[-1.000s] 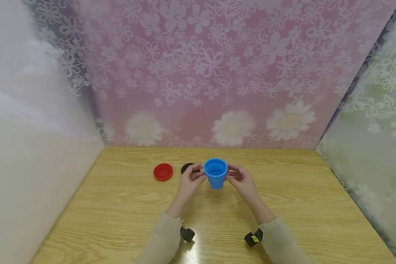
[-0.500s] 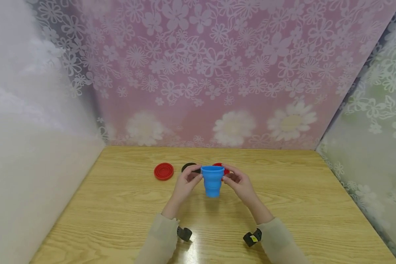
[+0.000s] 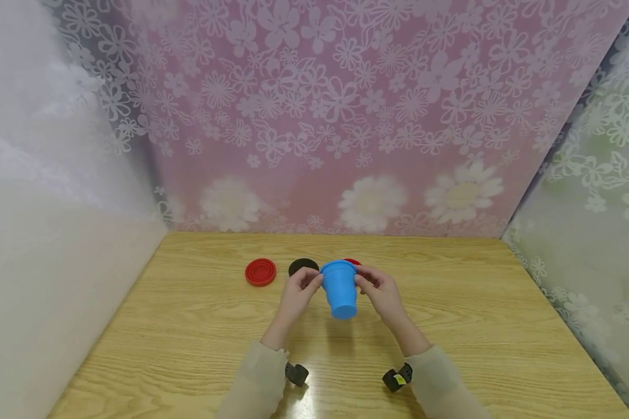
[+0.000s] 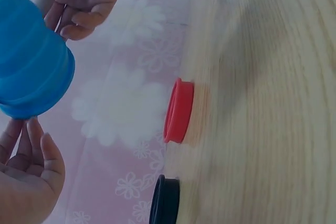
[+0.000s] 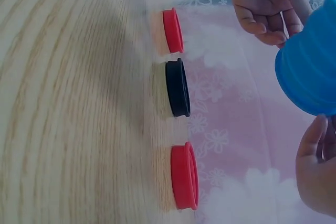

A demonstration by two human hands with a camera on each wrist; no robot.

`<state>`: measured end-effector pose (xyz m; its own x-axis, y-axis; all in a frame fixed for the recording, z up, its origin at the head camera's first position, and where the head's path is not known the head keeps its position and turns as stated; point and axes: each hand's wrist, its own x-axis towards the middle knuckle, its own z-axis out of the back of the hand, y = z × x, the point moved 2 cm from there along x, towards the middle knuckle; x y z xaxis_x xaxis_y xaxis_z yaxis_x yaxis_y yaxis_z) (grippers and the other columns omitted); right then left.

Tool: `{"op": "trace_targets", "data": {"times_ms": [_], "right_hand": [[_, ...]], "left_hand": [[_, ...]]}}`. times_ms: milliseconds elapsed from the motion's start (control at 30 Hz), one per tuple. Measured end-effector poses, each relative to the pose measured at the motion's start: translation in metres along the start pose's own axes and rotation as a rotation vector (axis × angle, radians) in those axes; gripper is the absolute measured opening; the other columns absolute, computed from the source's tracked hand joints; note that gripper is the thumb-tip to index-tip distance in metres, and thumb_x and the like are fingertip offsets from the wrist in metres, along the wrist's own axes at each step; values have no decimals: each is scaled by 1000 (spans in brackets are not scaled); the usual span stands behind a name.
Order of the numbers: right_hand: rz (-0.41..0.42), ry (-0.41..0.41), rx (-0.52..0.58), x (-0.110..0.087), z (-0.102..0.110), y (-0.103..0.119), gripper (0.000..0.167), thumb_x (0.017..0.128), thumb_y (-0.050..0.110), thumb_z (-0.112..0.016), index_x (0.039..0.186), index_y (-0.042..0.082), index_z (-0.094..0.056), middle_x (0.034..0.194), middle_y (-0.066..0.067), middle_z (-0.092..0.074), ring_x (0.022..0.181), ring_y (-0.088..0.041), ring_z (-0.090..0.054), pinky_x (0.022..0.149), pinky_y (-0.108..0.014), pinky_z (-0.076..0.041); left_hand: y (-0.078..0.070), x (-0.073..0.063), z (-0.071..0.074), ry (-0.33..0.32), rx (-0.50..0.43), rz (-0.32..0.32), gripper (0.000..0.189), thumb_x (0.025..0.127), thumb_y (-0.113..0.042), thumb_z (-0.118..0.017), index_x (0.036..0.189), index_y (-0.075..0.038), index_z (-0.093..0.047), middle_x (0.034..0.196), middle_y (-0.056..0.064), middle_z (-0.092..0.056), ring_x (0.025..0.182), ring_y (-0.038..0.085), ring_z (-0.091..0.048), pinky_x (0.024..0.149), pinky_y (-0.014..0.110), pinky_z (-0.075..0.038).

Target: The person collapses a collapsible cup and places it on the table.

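Note:
A blue collapsible cup, pulled out to its full ribbed height, is held above the table between both hands. It tilts so that its base faces the head camera and its wide rim points away. My left hand pinches the rim's left side between thumb and fingers. On the opposite side, my right hand pinches the rim the same way. In the left wrist view the cup hangs clear of the wood, and the right wrist view shows the cup with its stepped folds. The cup's inside is hidden.
Behind the hands, a flattened red collapsible cup lies at the left, with a flattened black one beside it. Another red one is mostly hidden behind the blue cup. A flowered curtain rises at the back of the wooden table.
The blue cup has tipped away, from showing its open inside to a side view and now its base. Both hands keep their hold on the rim and have shifted only slightly.

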<state>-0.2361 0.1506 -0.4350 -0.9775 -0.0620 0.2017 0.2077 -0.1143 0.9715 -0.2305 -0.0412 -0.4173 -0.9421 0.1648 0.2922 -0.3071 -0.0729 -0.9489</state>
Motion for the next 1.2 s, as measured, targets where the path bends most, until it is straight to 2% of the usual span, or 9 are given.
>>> {"op": "trace_targets", "data": {"times_ms": [100, 200, 333, 467, 633, 767, 900, 1033, 1200], "right_hand": [[-5, -15, 14, 0, -2, 0, 30, 87, 12, -56, 110, -6, -56, 96, -12, -57, 83, -16, -54, 75, -33, -47], [-9, -17, 61, 0, -4, -1, 28, 88, 10, -54, 109, -9, -54, 95, -12, -56, 83, -13, -54, 77, -28, -47], [-44, -25, 107, 0, -8, -5, 29, 88, 13, -54, 108, -9, -52, 94, -10, -55, 83, -13, -55, 75, -26, -48], [-99, -25, 158, -1, -11, -5, 31, 88, 14, -55, 109, -9, -51, 96, -12, -53, 86, -17, -55, 79, -30, -48], [-193, -31, 258, -2, -15, 1, 28, 88, 12, -54, 107, -8, -50, 99, -12, -50, 91, -20, -52, 85, -37, -44], [-294, -21, 400, -1, -19, 8, 23, 89, 11, -53, 104, -5, -47, 102, -10, -47, 93, -21, -49, 86, -36, -42], [-392, 25, 497, 0, -21, 11, 25, 89, 5, -50, 110, -3, -39, 110, -12, -42, 97, -22, -47, 84, -32, -41], [-440, 46, 465, 0, -22, 10, 37, 88, 3, -51, 119, -6, -34, 115, -15, -39, 101, -23, -46, 86, -31, -42], [-446, 23, 400, 0, -22, 7, 41, 87, 4, -54, 120, -8, -35, 115, -17, -40, 101, -25, -46, 87, -33, -41]], "left_hand": [[-1, -1, -4, -24, -15, 2, 16, 89, -7, -51, 95, 8, -54, 85, 15, -56, 79, 22, -52, 71, 29, -45], [1, 0, -8, -28, -104, 18, 19, 91, -5, -47, 102, 10, -49, 92, 16, -53, 84, 23, -52, 76, 34, -48], [14, 3, -13, -21, -281, 101, 26, 93, -8, -45, 113, 9, -45, 98, 11, -49, 90, 18, -50, 79, 36, -48], [26, 5, -17, -46, -447, 205, 31, 89, -11, -53, 115, 4, -47, 97, 6, -48, 91, 17, -46, 78, 35, -46], [29, 7, -18, -101, -564, 266, 29, 85, -7, -59, 111, 1, -51, 95, 4, -49, 91, 18, -46, 77, 36, -46], [29, 8, -19, -110, -539, 285, 28, 83, -5, -60, 110, 1, -52, 94, 4, -49, 89, 18, -45, 75, 33, -46], [29, 9, -21, -103, -474, 292, 31, 82, -5, -61, 111, 5, -52, 98, 7, -50, 91, 19, -46, 76, 32, -46], [31, 8, -21, -83, -430, 308, 33, 83, -5, -60, 112, 9, -50, 106, 14, -50, 95, 23, -48, 82, 37, -45], [32, 7, -20, -76, -363, 329, 34, 83, -7, -61, 112, 8, -51, 110, 16, -51, 97, 25, -49, 86, 39, -43]]}}
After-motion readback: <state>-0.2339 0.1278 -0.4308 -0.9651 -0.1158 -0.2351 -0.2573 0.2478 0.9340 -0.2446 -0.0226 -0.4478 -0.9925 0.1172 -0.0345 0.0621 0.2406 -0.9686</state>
